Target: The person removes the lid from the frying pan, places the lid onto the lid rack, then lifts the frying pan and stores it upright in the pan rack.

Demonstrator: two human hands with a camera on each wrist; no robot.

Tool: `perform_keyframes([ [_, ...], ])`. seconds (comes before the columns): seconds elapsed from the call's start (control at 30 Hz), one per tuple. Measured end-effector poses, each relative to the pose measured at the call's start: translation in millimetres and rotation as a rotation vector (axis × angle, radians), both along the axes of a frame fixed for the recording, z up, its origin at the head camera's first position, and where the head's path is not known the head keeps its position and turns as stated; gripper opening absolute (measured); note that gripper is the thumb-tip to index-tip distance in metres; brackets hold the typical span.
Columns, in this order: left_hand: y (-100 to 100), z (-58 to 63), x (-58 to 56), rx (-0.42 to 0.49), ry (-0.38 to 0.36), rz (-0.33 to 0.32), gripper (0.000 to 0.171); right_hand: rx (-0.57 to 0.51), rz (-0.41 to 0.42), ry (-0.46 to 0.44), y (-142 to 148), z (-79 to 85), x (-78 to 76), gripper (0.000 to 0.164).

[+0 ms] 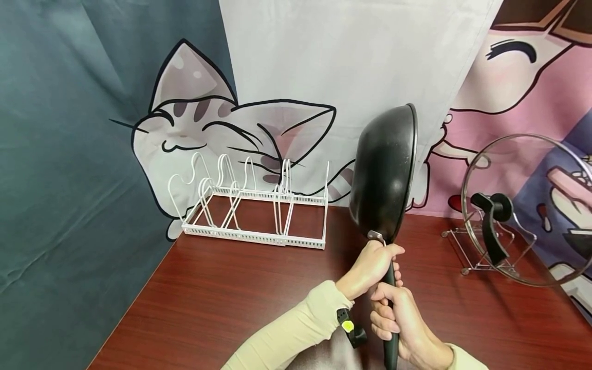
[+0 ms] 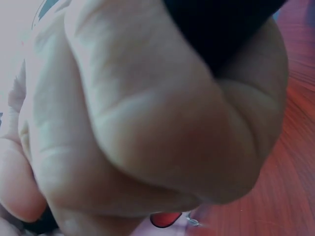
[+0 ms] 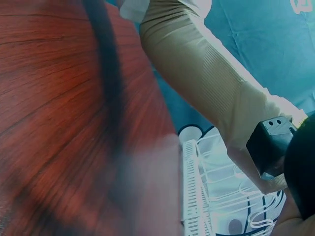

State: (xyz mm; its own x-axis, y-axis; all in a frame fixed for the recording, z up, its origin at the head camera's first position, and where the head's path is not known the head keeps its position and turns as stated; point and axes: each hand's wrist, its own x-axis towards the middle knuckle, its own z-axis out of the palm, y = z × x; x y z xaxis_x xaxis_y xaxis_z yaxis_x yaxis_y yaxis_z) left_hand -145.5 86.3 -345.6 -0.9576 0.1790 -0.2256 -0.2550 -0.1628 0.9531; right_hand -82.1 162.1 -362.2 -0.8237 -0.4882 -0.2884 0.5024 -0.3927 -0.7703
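Note:
A black frying pan [image 1: 381,169], deep and wok-like, stands on edge in the air with its handle [image 1: 391,354] pointing down toward me. My left hand [image 1: 372,264] grips the handle's upper end, just below the metal joint. Lower down, my right hand [image 1: 404,313] has its fingers wrapped around the same handle. In the left wrist view the curled left hand [image 2: 147,118] fills most of the picture, with a dark piece of the handle [image 2: 221,29] inside it. The right wrist view catches the left sleeve [image 3: 206,78] and a dark, partly cut-off shape at the right edge.
Left of the pan, a white rack [image 1: 254,236] with upright wire dividers stands on the reddish-brown table [image 1: 194,288]. To the right, a glass lid [image 1: 481,267] with a black knob leans in a small wire stand [image 1: 458,246]. A cartoon-printed curtain [image 1: 287,61] hangs behind.

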Motion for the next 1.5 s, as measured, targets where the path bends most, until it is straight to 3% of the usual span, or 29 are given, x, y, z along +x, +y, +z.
perform_keyframes([
  [0.33,-1,17.5,-1.1,-0.012,0.017,-0.003,0.032,-0.038,0.021,0.046,0,12.9,-1.4,0.032],
  [0.63,-4,31.0,-1.6,-0.068,0.062,-0.003,0.033,-0.135,0.038,0.105,-2,19.9,-2.1,0.032],
  [0.9,-8,43.0,-1.9,-0.109,0.08,-0.007,0.034,-0.158,0.049,0.137,-3,28.3,-4.0,0.031],
  [1.5,-16,63.3,-3.0,-0.076,0.122,-0.013,0.034,-0.272,0.093,0.235,-10,41.5,-8.2,0.031],
])
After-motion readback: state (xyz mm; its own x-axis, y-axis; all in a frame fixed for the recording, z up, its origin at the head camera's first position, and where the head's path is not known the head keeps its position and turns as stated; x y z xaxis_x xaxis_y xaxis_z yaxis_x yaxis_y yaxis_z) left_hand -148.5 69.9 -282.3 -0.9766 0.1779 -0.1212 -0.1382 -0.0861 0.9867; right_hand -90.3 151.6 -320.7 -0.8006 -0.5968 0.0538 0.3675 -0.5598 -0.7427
